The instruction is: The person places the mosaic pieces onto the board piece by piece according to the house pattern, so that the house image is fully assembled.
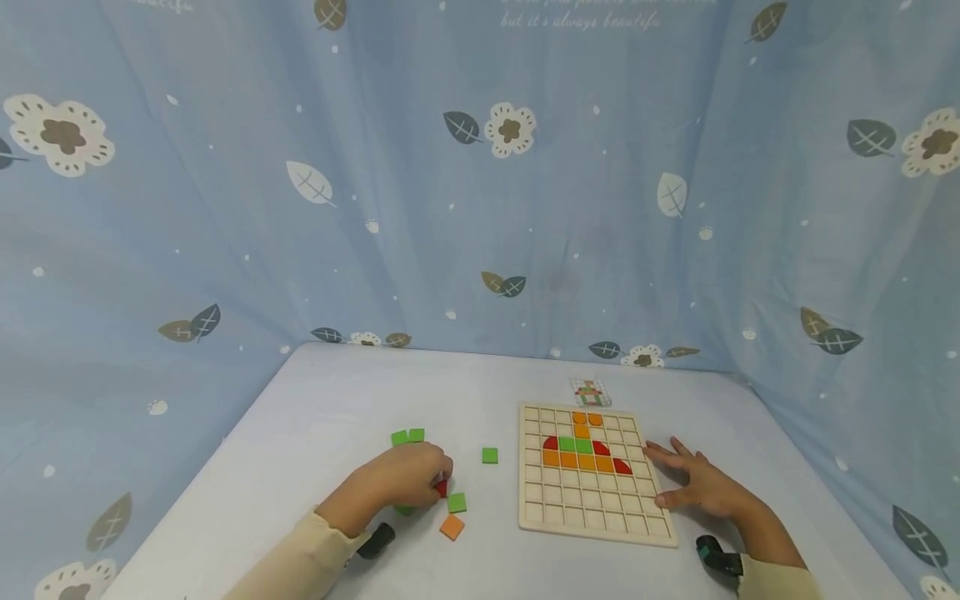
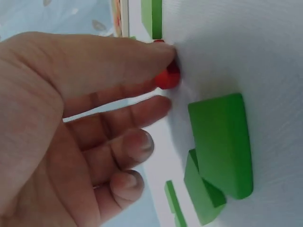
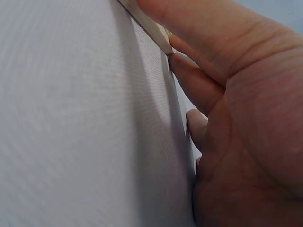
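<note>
Low over the left part of the table, my left hand [image 1: 411, 473] pinches a small red block [image 2: 169, 78] between thumb and index finger. Most of that block is hidden by the thumb; it looks to have a rounded side. Green blocks [image 2: 221, 146] lie right beside the hand. On the other side, my right hand [image 1: 701, 485] rests with fingers spread at the right edge of the wooden grid board [image 1: 562, 500], thumb and fingertips right at the rim. Red, green and orange pieces [image 1: 587, 461] fill several squares in the board's upper half.
A small pattern card [image 1: 591, 392] lies behind the board. Between left hand and board are a green square [image 1: 490, 456], another green square [image 1: 457, 502] and an orange square [image 1: 452, 527]. A blue patterned curtain [image 1: 420, 233] hangs behind the white table [image 1: 337, 383].
</note>
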Demonstrator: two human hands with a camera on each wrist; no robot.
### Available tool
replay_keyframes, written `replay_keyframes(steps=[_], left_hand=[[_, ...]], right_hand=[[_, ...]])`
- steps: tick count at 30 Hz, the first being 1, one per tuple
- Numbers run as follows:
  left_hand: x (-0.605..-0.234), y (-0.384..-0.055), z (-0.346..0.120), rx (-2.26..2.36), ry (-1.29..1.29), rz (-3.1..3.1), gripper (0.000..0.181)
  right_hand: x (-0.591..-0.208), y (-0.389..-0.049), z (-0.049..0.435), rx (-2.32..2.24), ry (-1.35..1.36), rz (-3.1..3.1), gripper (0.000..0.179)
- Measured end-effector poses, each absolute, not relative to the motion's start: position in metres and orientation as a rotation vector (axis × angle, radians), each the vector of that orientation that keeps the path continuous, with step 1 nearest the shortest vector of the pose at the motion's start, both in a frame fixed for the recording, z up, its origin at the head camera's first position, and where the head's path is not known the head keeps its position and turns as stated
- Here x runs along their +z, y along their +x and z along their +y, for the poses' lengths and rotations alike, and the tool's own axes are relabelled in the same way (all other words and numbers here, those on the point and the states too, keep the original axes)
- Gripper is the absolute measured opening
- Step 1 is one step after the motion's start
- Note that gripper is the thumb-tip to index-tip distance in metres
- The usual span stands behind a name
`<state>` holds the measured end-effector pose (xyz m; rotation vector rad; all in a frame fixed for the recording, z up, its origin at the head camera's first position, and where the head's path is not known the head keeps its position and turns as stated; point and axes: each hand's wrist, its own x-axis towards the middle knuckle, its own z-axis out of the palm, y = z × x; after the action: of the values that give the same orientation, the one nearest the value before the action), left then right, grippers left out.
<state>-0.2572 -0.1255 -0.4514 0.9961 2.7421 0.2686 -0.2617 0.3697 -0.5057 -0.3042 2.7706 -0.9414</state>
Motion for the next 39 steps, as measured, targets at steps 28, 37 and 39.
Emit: replay_keyframes(steps=[28,37,39], left_hand=[[-0.445,-0.28,-0.108,0.288,1.106,2.775,0.006],[-0.449,-0.291,-0.092,0.267,1.128,2.787,0.011],[-0.45,-0.294,-0.088,0.265,1.133,2.783,0.011]], right_hand=[[-0.5,-0.259,0.368,-0.935,-0.296,2.768,0.095],[-0.502,-0.26,0.369,-0.944,-0.327,2.779,0.093],[-0.503,-0.26,0.369,-0.952,-0.329,2.775,0.093]])
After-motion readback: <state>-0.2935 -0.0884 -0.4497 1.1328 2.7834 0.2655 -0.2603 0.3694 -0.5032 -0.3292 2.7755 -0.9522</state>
